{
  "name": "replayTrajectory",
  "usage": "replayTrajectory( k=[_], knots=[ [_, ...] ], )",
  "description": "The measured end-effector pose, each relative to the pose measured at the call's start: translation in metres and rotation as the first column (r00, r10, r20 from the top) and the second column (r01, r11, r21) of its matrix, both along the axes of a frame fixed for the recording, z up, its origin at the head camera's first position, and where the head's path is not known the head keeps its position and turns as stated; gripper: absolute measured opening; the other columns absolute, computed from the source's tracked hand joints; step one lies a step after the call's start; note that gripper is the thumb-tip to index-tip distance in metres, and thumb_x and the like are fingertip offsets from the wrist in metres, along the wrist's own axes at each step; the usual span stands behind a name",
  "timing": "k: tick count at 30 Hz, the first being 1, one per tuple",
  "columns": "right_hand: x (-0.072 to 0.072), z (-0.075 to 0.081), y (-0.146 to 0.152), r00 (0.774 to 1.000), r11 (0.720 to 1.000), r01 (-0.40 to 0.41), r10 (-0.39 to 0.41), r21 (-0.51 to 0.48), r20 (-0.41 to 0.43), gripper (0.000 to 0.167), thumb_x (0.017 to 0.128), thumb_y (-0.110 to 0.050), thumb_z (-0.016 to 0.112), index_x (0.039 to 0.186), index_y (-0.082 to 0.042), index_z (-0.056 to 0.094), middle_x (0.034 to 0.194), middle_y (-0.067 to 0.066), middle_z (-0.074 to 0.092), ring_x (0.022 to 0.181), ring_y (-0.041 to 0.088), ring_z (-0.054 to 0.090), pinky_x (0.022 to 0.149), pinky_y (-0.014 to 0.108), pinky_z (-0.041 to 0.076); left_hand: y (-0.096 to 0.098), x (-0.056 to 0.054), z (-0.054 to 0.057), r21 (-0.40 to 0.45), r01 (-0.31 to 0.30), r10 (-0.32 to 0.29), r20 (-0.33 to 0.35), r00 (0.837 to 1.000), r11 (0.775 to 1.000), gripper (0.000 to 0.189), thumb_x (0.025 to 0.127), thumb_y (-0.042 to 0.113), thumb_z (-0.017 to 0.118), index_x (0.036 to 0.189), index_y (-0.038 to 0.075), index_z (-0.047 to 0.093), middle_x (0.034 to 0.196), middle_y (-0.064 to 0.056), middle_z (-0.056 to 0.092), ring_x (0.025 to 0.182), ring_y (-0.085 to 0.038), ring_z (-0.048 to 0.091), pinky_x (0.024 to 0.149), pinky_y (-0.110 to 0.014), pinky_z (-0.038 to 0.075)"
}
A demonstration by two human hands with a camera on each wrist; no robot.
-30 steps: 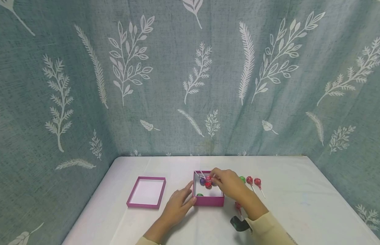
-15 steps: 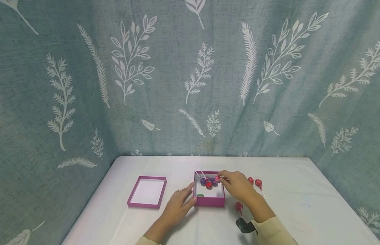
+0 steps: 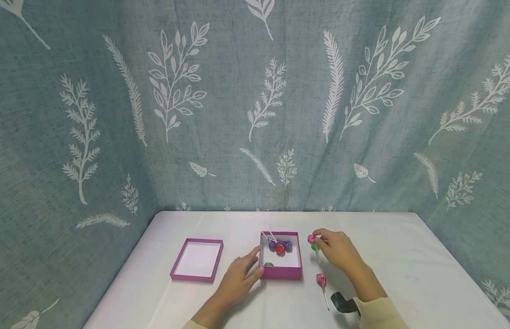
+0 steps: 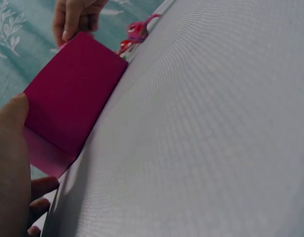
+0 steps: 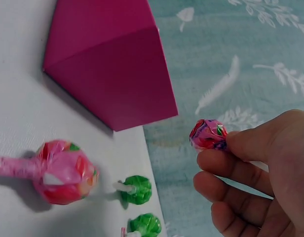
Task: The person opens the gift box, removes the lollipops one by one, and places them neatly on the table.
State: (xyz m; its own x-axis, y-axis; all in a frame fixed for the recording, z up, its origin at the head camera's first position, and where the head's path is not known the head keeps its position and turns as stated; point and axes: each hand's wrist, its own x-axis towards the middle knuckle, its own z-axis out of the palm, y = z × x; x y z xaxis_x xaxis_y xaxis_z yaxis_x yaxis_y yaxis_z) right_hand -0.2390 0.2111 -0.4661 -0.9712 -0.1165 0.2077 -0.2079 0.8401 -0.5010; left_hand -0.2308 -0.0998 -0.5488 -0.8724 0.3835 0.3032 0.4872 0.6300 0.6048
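Note:
A magenta box [image 3: 281,273] stands without its cover, holding several lollipops. Purple lollipops [image 3: 288,246] and a red lollipop [image 3: 281,250] lie toward its back, a green lollipop [image 3: 269,264] at its front left. My left hand [image 3: 240,276] rests against the box's left side, thumb at the front corner; in the left wrist view the thumb touches the magenta wall [image 4: 75,89]. Right of the box, my right hand [image 3: 337,249] pinches a pink lollipop [image 5: 208,134] between thumb and index finger, above the table. Its stick is hidden by the hand.
The shallow magenta-rimmed lid [image 3: 196,279] lies at left on the white table. A pink lollipop [image 3: 321,279] lies right of the box's front. Two green lollipops [image 5: 137,189] lie near the box in the right wrist view. A patterned curtain [image 3: 230,109] rises behind.
My right hand has lifted the pink lollipop out of the box and carried it right, over the green ones. It now covers the red lollipops there. My left hand stays on the box.

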Motion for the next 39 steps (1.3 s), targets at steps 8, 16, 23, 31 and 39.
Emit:
replayTrajectory(
  k=[8, 16, 23, 31, 39],
  knots=[
    [-0.003, -0.011, 0.002, 0.998, 0.999, 0.024, -0.022, -0.045, 0.051, 0.023, 0.095, -0.017, 0.060, 0.116, -0.014, 0.068, 0.104, 0.010, 0.071, 0.094, 0.029, 0.066, 0.075, 0.048, 0.054, 0.001, 0.002, 0.002, 0.005, 0.005, -0.006, 0.028, 1.000, 1.000, 0.058, 0.098, 0.055, 0.046, 0.145, 0.022, 0.046, 0.143, -0.001, 0.050, 0.132, -0.028, 0.044, 0.112, -0.056, 0.025],
    [0.000, -0.020, 0.011, 0.999, 0.997, 0.035, -0.034, -0.068, 0.025, 0.023, 0.095, -0.014, 0.060, 0.116, -0.012, 0.068, 0.097, 0.007, 0.071, 0.081, 0.021, 0.063, 0.069, 0.042, 0.054, 0.002, 0.012, 0.003, 0.053, 0.038, -0.043, 0.096, 0.994, 0.998, 0.053, 0.100, 0.051, 0.044, 0.139, 0.015, 0.049, 0.149, -0.006, 0.043, 0.135, -0.030, 0.040, 0.109, -0.052, 0.033],
    [-0.009, -0.021, 0.024, 0.998, 0.996, 0.059, -0.061, -0.066, -0.026, 0.022, 0.096, -0.014, 0.058, 0.115, -0.008, 0.067, 0.091, 0.006, 0.070, 0.074, 0.020, 0.057, 0.065, 0.039, 0.049, 0.001, 0.005, 0.005, 0.116, 0.040, -0.045, 0.041, 0.998, 0.992, 0.039, 0.102, 0.042, 0.046, 0.125, 0.011, 0.054, 0.148, -0.009, 0.044, 0.133, -0.031, 0.043, 0.107, -0.046, 0.037],
    [-0.013, -0.025, 0.036, 0.995, 0.994, 0.095, -0.096, -0.056, -0.026, 0.024, 0.095, -0.012, 0.057, 0.115, -0.005, 0.067, 0.094, 0.012, 0.071, 0.080, 0.027, 0.063, 0.071, 0.047, 0.051, 0.001, 0.000, 0.006, 0.159, 0.009, -0.006, -0.018, 1.000, 0.987, 0.015, 0.099, 0.040, 0.054, 0.096, 0.025, 0.054, 0.143, -0.009, 0.050, 0.133, -0.032, 0.044, 0.105, -0.047, 0.039],
    [-0.009, -0.026, 0.052, 0.977, 0.978, 0.204, -0.201, -0.041, 0.075, 0.032, 0.098, -0.016, 0.049, 0.122, -0.001, 0.063, 0.108, 0.022, 0.067, 0.106, 0.046, 0.059, 0.086, 0.060, 0.046, 0.001, 0.000, 0.007, 0.189, 0.011, 0.010, -0.106, 0.994, 0.982, 0.019, 0.093, 0.040, 0.064, 0.083, 0.029, 0.052, 0.149, -0.011, 0.043, 0.126, -0.035, 0.050, 0.102, -0.052, 0.042]
  ],
)
